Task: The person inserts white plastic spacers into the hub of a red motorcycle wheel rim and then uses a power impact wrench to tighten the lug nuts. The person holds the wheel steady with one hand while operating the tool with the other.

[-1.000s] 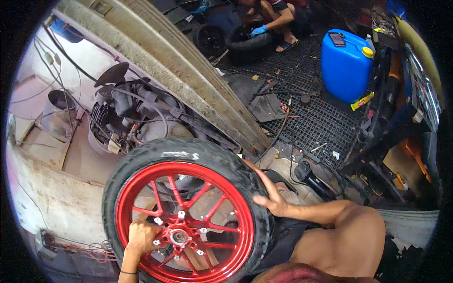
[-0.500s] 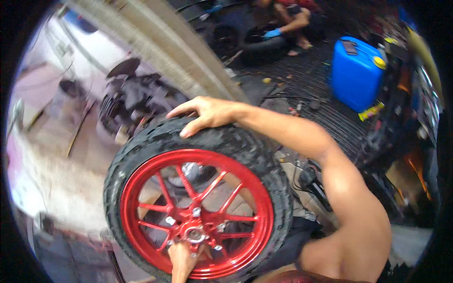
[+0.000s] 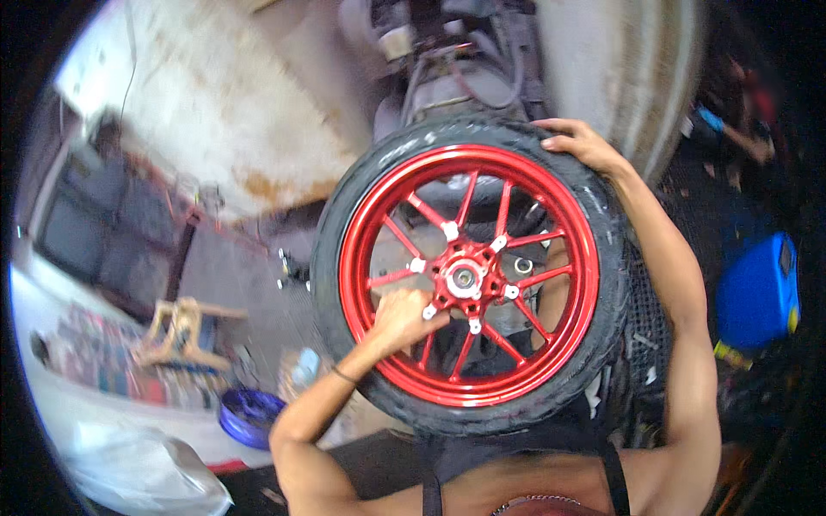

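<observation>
Two-handed hold: red wheel (image 3: 465, 277) between left hand (image 3: 404, 319), curled tight around spokes (image 3: 389, 277), likely bearing weight, and right hand (image 3: 590, 148), spread over upper tyre (image 3: 611, 279), apparently steadying far side.

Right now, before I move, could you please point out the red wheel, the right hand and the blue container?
Red wheel (image 3: 465, 277): head view, on its central hub.
Right hand (image 3: 589, 149): head view, on the back of it.
Blue container (image 3: 757, 295): head view, on its side wall.

head-worn fisheye, facing down, near the wheel (image 3: 465, 277)
</observation>
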Tool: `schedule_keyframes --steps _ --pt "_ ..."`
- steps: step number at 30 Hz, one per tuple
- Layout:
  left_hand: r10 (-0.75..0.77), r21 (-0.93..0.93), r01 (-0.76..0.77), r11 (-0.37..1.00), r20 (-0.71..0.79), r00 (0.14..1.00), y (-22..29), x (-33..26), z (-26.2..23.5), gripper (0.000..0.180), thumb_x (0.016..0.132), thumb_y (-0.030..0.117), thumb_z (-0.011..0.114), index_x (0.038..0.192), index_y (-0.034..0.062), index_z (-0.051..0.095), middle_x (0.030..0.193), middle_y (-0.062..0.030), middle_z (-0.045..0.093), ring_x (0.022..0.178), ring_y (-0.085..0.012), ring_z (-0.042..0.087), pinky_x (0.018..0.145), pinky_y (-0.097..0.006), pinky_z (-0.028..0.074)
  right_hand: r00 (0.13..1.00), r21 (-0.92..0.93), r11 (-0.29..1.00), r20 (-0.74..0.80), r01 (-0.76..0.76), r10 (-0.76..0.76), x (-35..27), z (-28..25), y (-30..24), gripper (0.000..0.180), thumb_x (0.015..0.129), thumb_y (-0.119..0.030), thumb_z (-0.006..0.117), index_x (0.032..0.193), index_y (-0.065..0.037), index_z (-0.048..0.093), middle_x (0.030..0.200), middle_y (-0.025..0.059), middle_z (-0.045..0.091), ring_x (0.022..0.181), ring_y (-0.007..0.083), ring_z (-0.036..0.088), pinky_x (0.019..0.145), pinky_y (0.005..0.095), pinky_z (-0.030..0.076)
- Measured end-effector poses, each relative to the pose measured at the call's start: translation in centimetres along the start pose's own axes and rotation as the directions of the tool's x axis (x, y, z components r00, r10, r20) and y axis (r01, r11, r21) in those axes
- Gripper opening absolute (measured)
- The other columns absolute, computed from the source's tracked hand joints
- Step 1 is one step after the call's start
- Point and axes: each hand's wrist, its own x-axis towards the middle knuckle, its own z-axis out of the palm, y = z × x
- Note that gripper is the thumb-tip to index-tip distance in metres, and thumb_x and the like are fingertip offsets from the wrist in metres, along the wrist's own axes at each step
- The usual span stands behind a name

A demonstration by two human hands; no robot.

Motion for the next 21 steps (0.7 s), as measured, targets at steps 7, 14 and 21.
schedule_keyframes --steps 7,14,21 --pt "-0.157 -0.135 0.176 0.975 0.14 0.978 1.5 -0.5 -0.2 0.04 0.08 0.042 0.07 0.092 0.0037 0.072 0.073 -0.024 0.066 0.072 -0.04 0.067 0.067 -0.05 0.053 0.986 -0.07 0.997 0.167 0.027 -0.015 4.0 0.6 -1.8 0.055 0.086 -0.021 0.066 0.133 0.004 0.054 0.12 0.0116 0.065 0.105 0.0159 0.063 0.096 0.0285 0.048" --pt "-0.167 -0.301 0.177 0.937 0.059 0.984 2.0 -1.9 2.4 0.053 0.085 0.047 0.066 0.08 -0.006 0.063 0.071 -0.0284 0.064 0.073 -0.0461 0.066 0.067 -0.053 0.053 0.928 -0.048 0.995 0.366 0.092 -0.068 10.1 3.0 -4.1 0.056 0.086 -0.031 0.069 0.131 0.001 0.059 0.112 0.0116 0.068 0.101 0.0159 0.063 0.091 0.0284 0.049" --pt "-0.118 -0.394 0.105 0.913 -0.007 0.993 1.8 -2.4 3.7 0.036 0.091 0.036 0.064 0.106 0.0037 0.067 0.078 -0.0245 0.065 0.075 -0.0415 0.064 0.069 -0.048 0.049 0.947 -0.401 0.896 0.314 0.189 -0.059 10.1 6.1 -1.6 0.064 0.086 -0.047 0.069 0.128 0.001 0.06 0.126 0.0179 0.064 0.117 0.0252 0.06 0.103 0.0354 0.043"
